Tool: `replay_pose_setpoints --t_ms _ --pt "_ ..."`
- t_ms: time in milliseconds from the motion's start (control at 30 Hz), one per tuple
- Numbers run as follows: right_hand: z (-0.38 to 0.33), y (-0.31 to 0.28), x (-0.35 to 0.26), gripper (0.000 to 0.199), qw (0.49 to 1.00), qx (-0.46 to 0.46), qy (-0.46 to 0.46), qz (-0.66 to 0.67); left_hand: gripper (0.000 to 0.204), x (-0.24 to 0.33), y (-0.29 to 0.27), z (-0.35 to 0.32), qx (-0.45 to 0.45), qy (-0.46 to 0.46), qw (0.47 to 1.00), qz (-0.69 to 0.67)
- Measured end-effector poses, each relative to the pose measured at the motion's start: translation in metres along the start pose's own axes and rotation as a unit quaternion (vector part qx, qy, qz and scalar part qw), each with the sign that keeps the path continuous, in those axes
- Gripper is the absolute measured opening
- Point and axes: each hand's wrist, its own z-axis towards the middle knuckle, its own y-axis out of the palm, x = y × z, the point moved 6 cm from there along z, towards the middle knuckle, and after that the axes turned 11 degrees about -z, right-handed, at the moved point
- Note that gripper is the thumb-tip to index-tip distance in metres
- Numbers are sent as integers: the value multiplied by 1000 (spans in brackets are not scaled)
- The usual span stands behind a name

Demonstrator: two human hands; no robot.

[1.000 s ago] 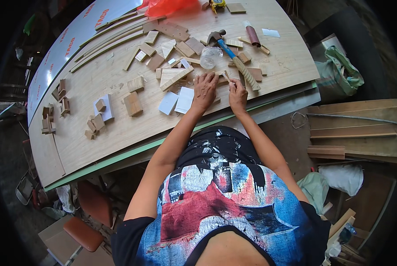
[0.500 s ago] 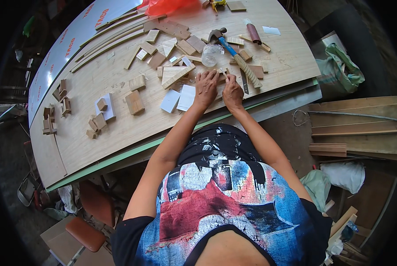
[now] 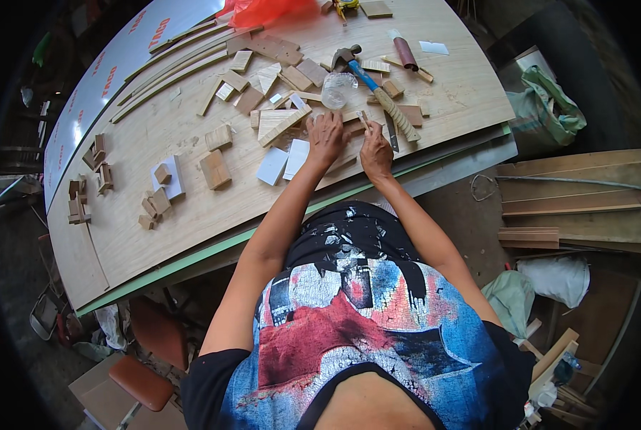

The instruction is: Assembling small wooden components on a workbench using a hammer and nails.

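My left hand (image 3: 326, 137) lies with its fingers stretched out at a strip of wood (image 3: 351, 127) on the table, near its front edge. Just right of it, my right hand (image 3: 376, 152) is closed around a slim, pale, stick-like tool (image 3: 364, 120); its exact kind is too small to make out. The tool's tip points away from me, by the wood. A claw hammer (image 3: 367, 80) with a blue shaft and wrapped grip rests beyond and right of the right hand. Close to that hand is a dark flat metal blade (image 3: 392, 132). Behind the left fingers sits a clear plastic container (image 3: 338, 89).
Wood offcuts (image 3: 281, 122) crowd the table's middle, beside two white cards (image 3: 285, 165). Small wooden blocks (image 3: 156, 204) and little assemblies (image 3: 80, 201) stand at left. A red plastic bag (image 3: 263, 11), a tape measure (image 3: 345, 7) and a dark red cylinder (image 3: 405, 54) lie farther back.
My left hand has shifted slightly left, away from the right hand, and its fingers are more spread. The right hand keeps its hold on the slim tool, which has tilted a little.
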Motion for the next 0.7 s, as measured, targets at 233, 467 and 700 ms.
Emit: replay_pose_setpoints --t_ms 233,467,700 --pt "3 -1 0 20 1000 11 -12 -5 46 1 2 -6 37 3 998 -56" --pt "5 0 -8 22 999 0 -45 -26 30 7 2 -6 36 33 998 -31" --pt "5 2 -9 22 998 -2 -52 -28 30 5 2 -4 69 68 994 -47"
